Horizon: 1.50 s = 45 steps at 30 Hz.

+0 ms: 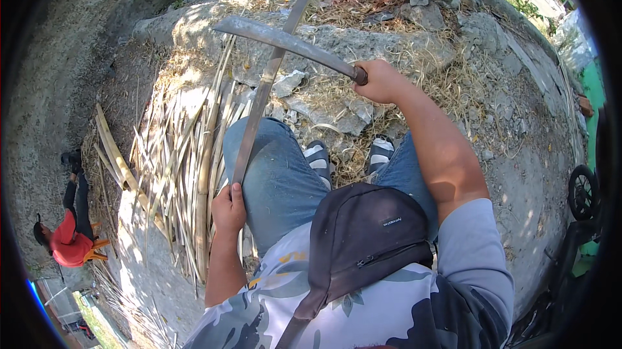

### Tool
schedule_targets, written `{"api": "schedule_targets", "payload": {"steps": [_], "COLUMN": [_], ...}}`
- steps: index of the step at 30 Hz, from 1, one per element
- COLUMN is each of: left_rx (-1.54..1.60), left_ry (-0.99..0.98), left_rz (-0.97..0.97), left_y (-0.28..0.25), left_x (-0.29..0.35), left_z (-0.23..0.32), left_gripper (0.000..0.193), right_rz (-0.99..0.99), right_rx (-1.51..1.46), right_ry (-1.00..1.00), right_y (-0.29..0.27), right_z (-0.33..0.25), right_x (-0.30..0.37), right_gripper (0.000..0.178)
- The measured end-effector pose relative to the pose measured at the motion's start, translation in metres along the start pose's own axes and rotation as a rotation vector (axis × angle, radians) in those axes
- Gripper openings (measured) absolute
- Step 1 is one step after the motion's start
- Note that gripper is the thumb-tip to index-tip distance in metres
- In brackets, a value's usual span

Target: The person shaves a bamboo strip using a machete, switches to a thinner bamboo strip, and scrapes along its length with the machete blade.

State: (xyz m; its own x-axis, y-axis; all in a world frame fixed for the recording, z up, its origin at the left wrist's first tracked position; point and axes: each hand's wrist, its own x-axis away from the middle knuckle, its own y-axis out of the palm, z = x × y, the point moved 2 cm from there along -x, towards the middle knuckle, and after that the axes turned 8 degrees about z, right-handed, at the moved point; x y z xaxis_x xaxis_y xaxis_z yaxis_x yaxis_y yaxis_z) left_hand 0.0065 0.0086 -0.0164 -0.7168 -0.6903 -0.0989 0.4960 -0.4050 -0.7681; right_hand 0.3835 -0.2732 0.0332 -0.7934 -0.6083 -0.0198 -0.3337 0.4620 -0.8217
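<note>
My right hand (378, 81) is closed around the short dark handle of a machete (285, 41). Its long grey blade points left and lies across a long, flat, grey-brown bamboo strip (258, 104). My left hand (229, 208) grips the near end of this strip, thumb along it, beside my left knee. From there the strip slants up and away past the blade, and its far end leaves the view at the top. Left of my legs lies a pile of pale split bamboo strips (188, 155).
Broken concrete and stones (350, 112) with dry shavings lie around my sandals (317, 160). A black bag (369, 239) rests on my front. At far left, a person in a red top (70, 242) sits on an orange seat. A small black wheel (583, 192) stands at far right.
</note>
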Motion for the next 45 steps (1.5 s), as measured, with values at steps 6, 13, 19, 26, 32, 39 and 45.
{"api": "schedule_targets", "payload": {"steps": [6, 13, 19, 26, 32, 39, 45], "left_rx": [0.108, 0.501, 0.474, 0.313, 0.270, 0.207, 0.147], "left_ry": [-0.040, -0.107, -0.156, -0.053, 0.007, 0.070, 0.014], "left_rz": [-0.049, -0.220, -0.178, -0.154, -0.148, -0.093, -0.066], "left_y": [-0.016, -0.035, -0.020, -0.026, -0.024, -0.027, -0.041], "left_x": [0.011, 0.008, 0.017, 0.021, 0.020, 0.028, 0.040], "left_z": [-0.007, -0.017, -0.028, -0.017, -0.007, -0.004, 0.018], "left_gripper": [0.057, 0.053, 0.051, 0.055, 0.056, 0.054, 0.055], "right_rz": [0.055, 0.118, 0.146, 0.233, 0.269, 0.324, 0.305], "right_rx": [0.000, 0.273, 0.309, 0.062, 0.014, -0.219, -0.442], "right_ry": [-0.109, -0.257, -0.111, 0.057, 0.132, 0.080, 0.109], "right_y": [-0.029, -0.091, -0.083, -0.084, -0.104, -0.107, -0.089], "right_z": [-0.042, -0.087, -0.078, -0.078, -0.086, -0.088, -0.052], "right_x": [0.020, 0.123, 0.189, 0.241, 0.260, 0.271, 0.265], "right_gripper": [0.029, 0.026, 0.025, 0.025, 0.033, 0.028, 0.023]}}
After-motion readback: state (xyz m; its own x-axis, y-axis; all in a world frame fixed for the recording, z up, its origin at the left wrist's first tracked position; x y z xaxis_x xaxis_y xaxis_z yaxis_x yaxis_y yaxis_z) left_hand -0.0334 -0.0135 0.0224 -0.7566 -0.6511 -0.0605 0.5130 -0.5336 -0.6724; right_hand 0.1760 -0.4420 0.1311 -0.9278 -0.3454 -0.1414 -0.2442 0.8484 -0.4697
